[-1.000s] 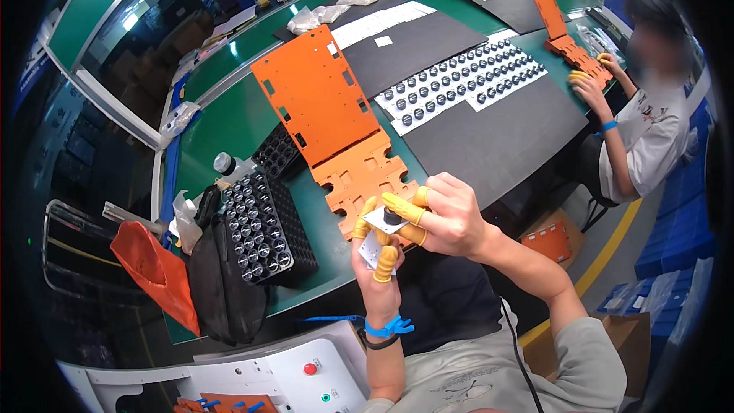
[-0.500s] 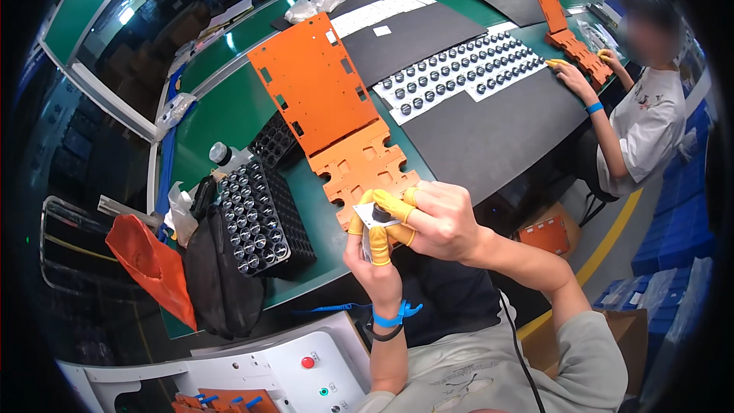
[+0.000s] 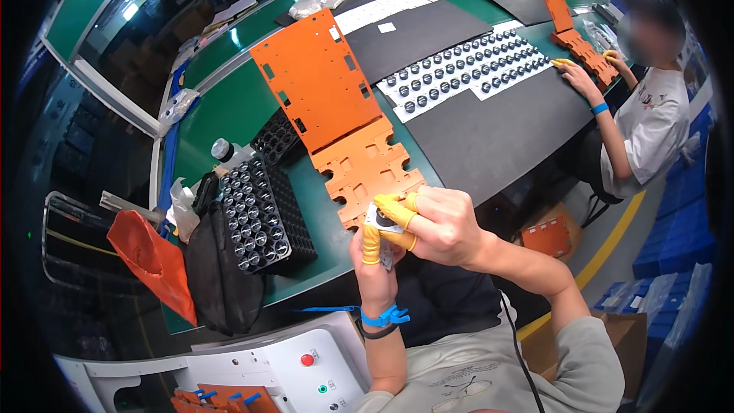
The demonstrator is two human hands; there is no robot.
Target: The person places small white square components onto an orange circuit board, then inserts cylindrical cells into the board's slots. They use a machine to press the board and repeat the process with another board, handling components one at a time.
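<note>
Just in front of the orange fixture, both hands meet at a small white plate with a round black part [image 3: 384, 217] on it. My left hand [image 3: 374, 264] pinches the plate from below and the left, yellow covers on its fingertips. From the right, my right hand [image 3: 442, 222] closes its yellow-covered fingers on the black part and the plate's edge. The fingers hide much of the piece. Beyond them lies the orange fixture [image 3: 365, 176] with notched sides and shallow pockets, its flat orange panel [image 3: 313, 80] hinged open at the far side.
A black tray of clear-topped cylinders [image 3: 256, 218] stands at left, near a black bag [image 3: 218, 275] and an orange bag [image 3: 149, 260]. At right, white sheets with rows of black round parts [image 3: 459, 73] lie on a black mat [image 3: 489, 138]. A co-worker [image 3: 650, 115] sits beyond, hands at another orange fixture.
The white plate has turned in my fingers and now stands more upright. My left fingers have shifted their grip around it. The right hand stays closed on it, nearly in place.
</note>
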